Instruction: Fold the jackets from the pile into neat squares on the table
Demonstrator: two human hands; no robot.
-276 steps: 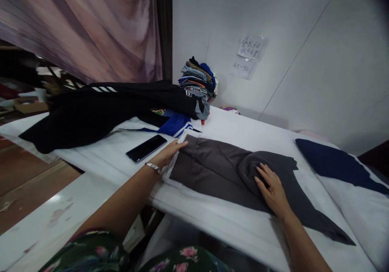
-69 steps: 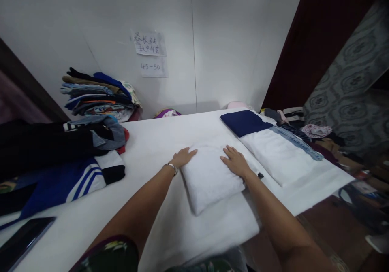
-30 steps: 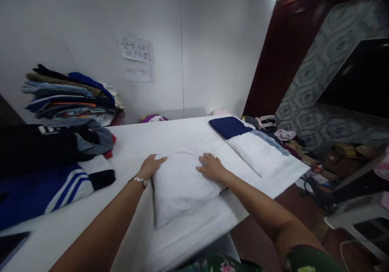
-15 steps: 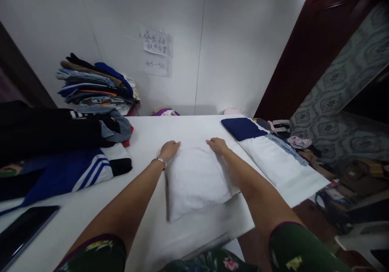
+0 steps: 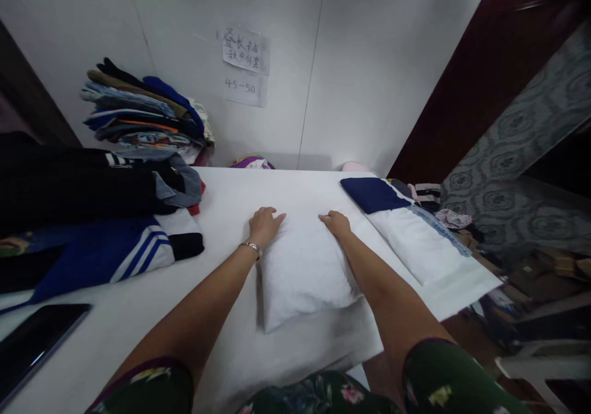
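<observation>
A folded white garment [image 5: 307,272] lies on the white table [image 5: 231,303] in front of me, its kind hidden by the folds. At its far left corner rests my left hand [image 5: 265,226], thumb and fingers apart, touching the cloth. My right hand [image 5: 337,223] is at the far right corner, with thumb and fingers closed on the edge of the cloth. The near edge of the garment lies loose toward my body.
To the right lie a navy folded cloth [image 5: 373,193] and a white folded garment [image 5: 418,241]. On the left are a blue striped garment [image 5: 115,254], black clothing [image 5: 78,183], a tall clothes stack [image 5: 148,115] and a phone [image 5: 37,346]. A wall stands behind.
My left hand has loosened from a pinch, its fingers now apart on the cloth. My right hand keeps its place at the right corner. The view has shifted slightly.
</observation>
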